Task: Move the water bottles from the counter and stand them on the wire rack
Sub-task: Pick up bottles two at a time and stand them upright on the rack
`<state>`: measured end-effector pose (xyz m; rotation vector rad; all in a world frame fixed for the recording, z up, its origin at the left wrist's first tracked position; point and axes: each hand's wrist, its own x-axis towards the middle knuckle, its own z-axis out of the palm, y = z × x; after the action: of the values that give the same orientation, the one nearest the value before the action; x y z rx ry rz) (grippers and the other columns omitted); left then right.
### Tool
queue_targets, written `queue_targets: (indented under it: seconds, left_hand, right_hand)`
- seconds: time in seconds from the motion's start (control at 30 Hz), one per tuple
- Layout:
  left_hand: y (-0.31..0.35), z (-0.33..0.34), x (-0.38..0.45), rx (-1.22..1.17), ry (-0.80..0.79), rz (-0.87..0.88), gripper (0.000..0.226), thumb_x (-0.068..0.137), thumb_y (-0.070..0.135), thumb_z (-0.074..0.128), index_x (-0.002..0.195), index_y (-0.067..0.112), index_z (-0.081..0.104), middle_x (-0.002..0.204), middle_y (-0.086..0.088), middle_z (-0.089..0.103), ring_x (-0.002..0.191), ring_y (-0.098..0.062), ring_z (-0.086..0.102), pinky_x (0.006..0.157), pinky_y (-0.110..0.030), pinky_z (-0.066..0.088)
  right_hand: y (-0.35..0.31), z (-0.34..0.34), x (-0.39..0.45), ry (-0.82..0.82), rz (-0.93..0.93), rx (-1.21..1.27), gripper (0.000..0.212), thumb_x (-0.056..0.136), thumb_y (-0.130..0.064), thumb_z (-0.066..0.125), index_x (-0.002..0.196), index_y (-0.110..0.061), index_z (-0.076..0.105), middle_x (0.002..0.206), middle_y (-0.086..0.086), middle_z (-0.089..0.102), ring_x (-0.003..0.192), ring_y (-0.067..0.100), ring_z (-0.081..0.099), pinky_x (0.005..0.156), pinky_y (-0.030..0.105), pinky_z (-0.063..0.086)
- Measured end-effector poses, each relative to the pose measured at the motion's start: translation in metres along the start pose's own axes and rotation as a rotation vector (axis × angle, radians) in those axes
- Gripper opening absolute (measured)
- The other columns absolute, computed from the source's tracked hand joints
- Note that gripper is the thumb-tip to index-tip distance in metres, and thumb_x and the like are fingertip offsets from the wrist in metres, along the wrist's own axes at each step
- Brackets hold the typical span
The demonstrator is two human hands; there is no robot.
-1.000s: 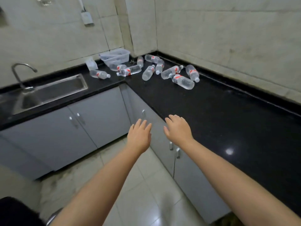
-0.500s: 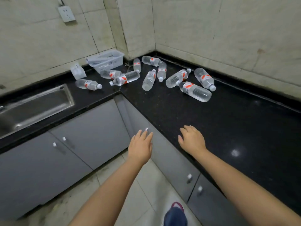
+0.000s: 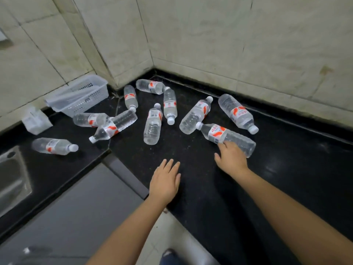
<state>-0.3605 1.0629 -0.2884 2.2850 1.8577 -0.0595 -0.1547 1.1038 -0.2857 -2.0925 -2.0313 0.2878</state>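
Several clear water bottles with red-and-white labels lie on their sides in the corner of the black counter [image 3: 286, 178]. The nearest bottle [image 3: 235, 137] lies with its cap pointing left. My right hand [image 3: 232, 159] reaches it, with fingertips touching its near side and the thumb spread off it. My left hand [image 3: 165, 180] hovers flat and holds nothing, near the counter's front edge. Another bottle [image 3: 152, 125] lies just beyond the left hand. One bottle [image 3: 54, 146] lies apart at the far left. No wire rack is in view.
A white plastic basket [image 3: 80, 96] sits against the left wall, with a small clear container [image 3: 35, 121] beside it. A steel sink [image 3: 11, 178] is at the left edge. Grey cabinet doors [image 3: 86, 217] lie below the counter. Tiled walls close the corner.
I have come closer to the counter corner. My right hand went forward and reached the nearest bottle. My left hand moved forward over the counter edge.
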Motion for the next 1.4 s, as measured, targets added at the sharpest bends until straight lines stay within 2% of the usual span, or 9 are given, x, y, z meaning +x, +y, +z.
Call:
queue_targets:
  seconds: [0.33, 0.47, 0.57, 0.63, 0.7, 0.93, 1.03, 1.13, 1.4]
  left_hand:
    - [-0.047, -0.022, 0.147, -0.103, -0.006, 0.31, 0.047, 0.1, 0.028, 0.033, 0.145, 0.019, 0.025, 0.156, -0.001, 0.022, 0.146, -0.021, 0.011, 0.118, -0.033, 0.017]
    - [-0.069, -0.031, 0.195, -0.115, -0.023, 0.435, 0.046, 0.099, 0.025, 0.037, 0.143, 0.015, 0.031, 0.153, -0.005, 0.028, 0.145, -0.023, 0.019, 0.118, -0.031, 0.017]
    - [-0.066, -0.032, 0.223, -0.107, 0.083, 0.571, 0.035, 0.086, 0.02, 0.052, 0.117, 0.006, 0.063, 0.122, -0.013, 0.065, 0.116, -0.034, 0.059, 0.095, -0.04, 0.049]
    - [-0.059, -0.029, 0.237, -0.082, 0.11, 0.65, 0.034, 0.07, 0.02, 0.061, 0.098, 0.006, 0.072, 0.099, -0.01, 0.075, 0.094, -0.031, 0.071, 0.075, -0.037, 0.057]
    - [-0.049, -0.027, 0.245, -0.039, 0.11, 0.714, 0.033, 0.068, 0.022, 0.06, 0.095, 0.008, 0.073, 0.094, -0.007, 0.076, 0.09, -0.026, 0.073, 0.072, -0.034, 0.058]
    - [0.01, -0.023, 0.264, -0.037, 0.051, 0.897, 0.037, 0.064, 0.014, 0.079, 0.099, 0.006, 0.072, 0.101, -0.012, 0.074, 0.096, -0.03, 0.07, 0.077, -0.042, 0.056]
    - [0.052, -0.026, 0.276, -0.063, -0.053, 0.936, 0.043, 0.077, 0.009, 0.07, 0.118, 0.001, 0.061, 0.123, -0.018, 0.063, 0.119, -0.035, 0.056, 0.099, -0.046, 0.045]
    - [0.098, -0.019, 0.304, -0.008, -0.06, 1.008, 0.048, 0.081, 0.006, 0.06, 0.128, 0.001, 0.05, 0.135, -0.018, 0.051, 0.128, -0.034, 0.045, 0.106, -0.042, 0.038]
    - [0.174, -0.007, 0.353, 0.419, -0.031, 1.14, 0.062, 0.083, 0.018, 0.064, 0.136, 0.011, 0.033, 0.14, -0.009, 0.041, 0.13, -0.026, 0.038, 0.107, -0.035, 0.032]
  right_hand:
    - [-0.022, 0.022, 0.114, -0.125, 0.19, -0.157, 0.059, 0.085, -0.033, 0.055, 0.136, -0.016, 0.031, 0.141, 0.01, 0.037, 0.13, 0.027, 0.035, 0.109, 0.043, 0.027]
    - [-0.019, 0.023, 0.125, -0.239, 0.234, -0.243, 0.07, 0.086, -0.044, 0.053, 0.142, -0.023, 0.017, 0.139, 0.01, 0.037, 0.125, 0.028, 0.039, 0.103, 0.04, 0.032]
    - [-0.021, 0.027, 0.121, -0.27, 0.245, -0.288, 0.071, 0.088, -0.046, 0.049, 0.144, -0.021, 0.013, 0.138, 0.013, 0.036, 0.123, 0.031, 0.039, 0.104, 0.04, 0.031]
    - [-0.021, 0.025, 0.118, -0.302, 0.301, -0.271, 0.071, 0.088, -0.047, 0.048, 0.144, -0.02, 0.012, 0.138, 0.014, 0.036, 0.123, 0.031, 0.039, 0.104, 0.04, 0.032]
    - [-0.016, 0.019, 0.11, -0.317, 0.385, -0.209, 0.073, 0.087, -0.049, 0.048, 0.144, -0.021, 0.013, 0.138, 0.013, 0.038, 0.124, 0.03, 0.039, 0.101, 0.038, 0.036]
    - [0.037, 0.0, 0.041, -0.229, 0.852, 0.114, 0.068, 0.09, -0.052, 0.041, 0.143, -0.017, 0.018, 0.132, 0.014, 0.048, 0.123, 0.029, 0.045, 0.092, 0.035, 0.043]
    - [0.063, -0.008, 0.013, -0.059, 1.008, 0.091, 0.046, 0.093, -0.042, 0.041, 0.124, -0.008, 0.044, 0.119, 0.017, 0.058, 0.111, 0.032, 0.053, 0.084, 0.035, 0.044]
    - [0.07, -0.011, 0.002, 0.03, 1.048, 0.09, 0.034, 0.097, -0.029, 0.036, 0.117, -0.005, 0.049, 0.114, 0.019, 0.059, 0.107, 0.035, 0.055, 0.084, 0.039, 0.044]
    - [0.062, -0.002, 0.001, 0.028, 1.005, 0.111, 0.071, 0.082, -0.058, 0.049, 0.132, -0.009, 0.034, 0.132, 0.007, 0.047, 0.118, 0.026, 0.046, 0.092, 0.036, 0.042]
